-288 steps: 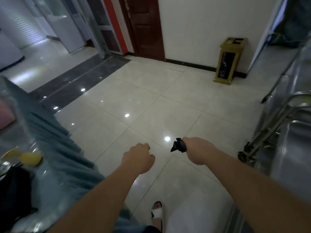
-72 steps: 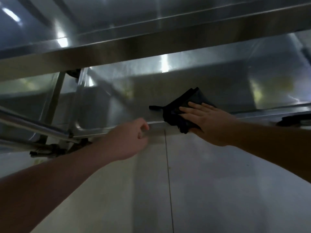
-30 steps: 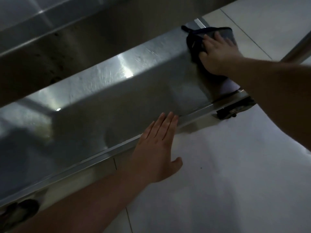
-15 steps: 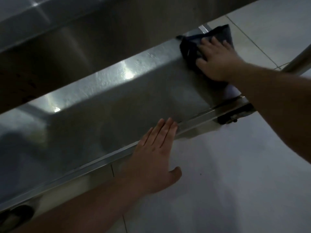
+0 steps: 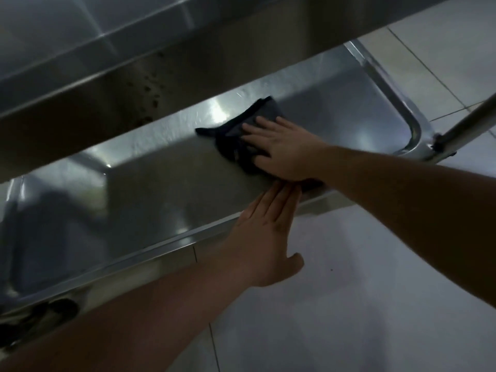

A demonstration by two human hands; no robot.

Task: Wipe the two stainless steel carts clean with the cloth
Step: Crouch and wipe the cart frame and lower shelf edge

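The bottom shelf (image 5: 150, 194) of a stainless steel cart runs diagonally across the head view, low over the floor. On it lies a dark cloth (image 5: 236, 135), folded and partly under my right hand (image 5: 281, 149), which presses it flat with straight fingers near the middle of the shelf. My left hand (image 5: 265, 237) is flat too, its fingertips resting on the shelf's near rim just below the right wrist. The shelf above (image 5: 134, 57) overhangs the far side and hides the back of the bottom shelf.
A steel tube (image 5: 467, 124) slants in at the right edge beside the shelf's rounded corner (image 5: 413, 130). A black caster (image 5: 35, 323) sits under the shelf at lower left. Pale floor tiles (image 5: 362, 291) spread in front and to the right.
My right hand has slid the cloth leftward along the bottom shelf, from its right end toward the middle. My left hand has stayed flat on the near rim.
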